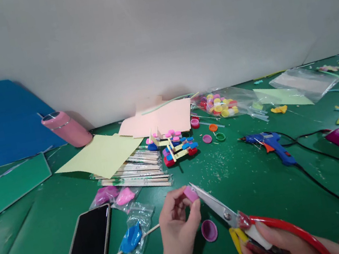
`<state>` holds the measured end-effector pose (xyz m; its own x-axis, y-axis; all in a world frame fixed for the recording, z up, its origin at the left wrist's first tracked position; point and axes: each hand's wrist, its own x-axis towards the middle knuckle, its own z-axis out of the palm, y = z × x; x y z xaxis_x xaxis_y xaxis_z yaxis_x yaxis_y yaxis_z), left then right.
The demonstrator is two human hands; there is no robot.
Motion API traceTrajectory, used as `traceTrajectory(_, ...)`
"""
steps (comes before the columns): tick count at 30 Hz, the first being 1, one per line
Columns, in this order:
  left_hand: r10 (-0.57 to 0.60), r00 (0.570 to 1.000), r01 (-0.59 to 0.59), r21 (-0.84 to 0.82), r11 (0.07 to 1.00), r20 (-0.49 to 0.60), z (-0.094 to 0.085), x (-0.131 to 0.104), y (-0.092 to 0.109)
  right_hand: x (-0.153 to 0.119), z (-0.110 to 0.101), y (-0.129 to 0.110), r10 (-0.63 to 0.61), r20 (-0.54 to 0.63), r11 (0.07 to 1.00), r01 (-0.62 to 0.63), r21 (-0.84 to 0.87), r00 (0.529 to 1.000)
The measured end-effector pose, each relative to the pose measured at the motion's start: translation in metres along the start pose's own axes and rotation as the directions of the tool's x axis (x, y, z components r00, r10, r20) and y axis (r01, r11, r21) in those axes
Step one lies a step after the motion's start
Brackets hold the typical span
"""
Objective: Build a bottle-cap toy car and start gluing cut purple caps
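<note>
Right hand (267, 247) grips scissors (233, 220); tips touch pink cap (190, 193) pinched by left hand (176, 225).

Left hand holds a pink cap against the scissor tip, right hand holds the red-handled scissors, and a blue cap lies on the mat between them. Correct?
Not quite. The head view shows the loose cap is purple, not blue. The left hand does hold a pink cap at the scissors, gripped by the right hand, on the mat.

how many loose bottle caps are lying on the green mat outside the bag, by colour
purple cap by the left hand: 1
pink caps, one open side up and one near the pink paper: 2
orange cap: 1
green cap: 1
total: 5
The pink cap held against the scissors is not counted.
</note>
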<state>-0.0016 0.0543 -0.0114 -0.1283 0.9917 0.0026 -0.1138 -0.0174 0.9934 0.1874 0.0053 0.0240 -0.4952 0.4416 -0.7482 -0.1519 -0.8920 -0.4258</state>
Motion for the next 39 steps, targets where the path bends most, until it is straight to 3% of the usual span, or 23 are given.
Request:
traceTrajectory(4, -0.049, 0.996, 0.051, -0.031, 0.998, 0.070, -0.002, 0.002, 0.004, 0.009, 0.006, 0.001, -0.189, -0.043, 0.923, 0.162, -0.349, 0.981)
traceTrajectory(9, -0.042, 0.998, 0.043, -0.026, 0.999, 0.051, -0.005, 0.003, 0.004, 0.011, 0.004, -0.008, -0.428, -0.206, 0.730, 0.202, -0.653, 0.880)
traceTrajectory(10, -0.030, 0.999, 0.031, -0.010, 0.999, 0.037, -0.005, 0.003, 0.002, 0.008, 0.003, -0.011, -0.472, -0.223, 0.666, 0.179, -0.724, 0.853)
traceTrajectory(13, 0.067, 0.998, -0.068, 0.064, 0.996, 0.008, -0.005, 0.002, -0.004, 0.000, 0.005, -0.016, -0.585, -0.235, 0.358, -0.012, -0.934, 0.776)
traceTrajectory(15, 0.171, 0.985, -0.171, 0.113, 0.979, 0.016, -0.005, 0.001, -0.009, -0.001, 0.008, -0.016, -0.601, -0.232, 0.254, -0.093, -0.963, 0.764)
traceTrajectory(19, 0.290, 0.955, -0.296, 0.152, 0.943, 0.062, -0.004, 0.001, -0.013, 0.004, 0.012, -0.014, -0.614, -0.241, 0.246, -0.107, -0.963, 0.752)
traceTrajectory(25, 0.304, 0.950, -0.312, 0.146, 0.939, 0.076, -0.003, 0.002, -0.015, 0.010, 0.008, -0.011, -0.629, -0.213, 0.242, -0.072, -0.968, 0.747)
traceTrajectory(27, 0.245, 0.968, -0.250, 0.118, 0.961, 0.056, -0.004, 0.002, -0.014, 0.012, 0.007, -0.011, -0.629, -0.222, 0.237, -0.088, -0.967, 0.745)
traceTrajectory(30, 0.018, 0.999, -0.018, -0.010, 1.000, 0.041, -0.004, 0.002, -0.010, 0.014, 0.006, -0.010, -0.633, -0.226, 0.222, -0.106, -0.969, 0.741)
traceTrajectory(33, -0.155, 0.981, 0.166, -0.090, 0.982, 0.116, -0.003, 0.002, -0.005, 0.015, 0.006, -0.010, -0.633, -0.218, 0.194, -0.120, -0.974, 0.743)
traceTrajectory(36, -0.133, 0.983, 0.143, -0.070, 0.987, 0.124, -0.003, 0.002, -0.003, 0.014, 0.009, -0.009, -0.614, -0.223, 0.208, -0.117, -0.971, 0.757)
traceTrajectory(39, -0.044, 0.996, 0.047, -0.031, 0.998, 0.081, -0.004, 0.001, -0.007, 0.012, 0.012, -0.005, -0.585, -0.228, 0.293, -0.060, -0.954, 0.778)
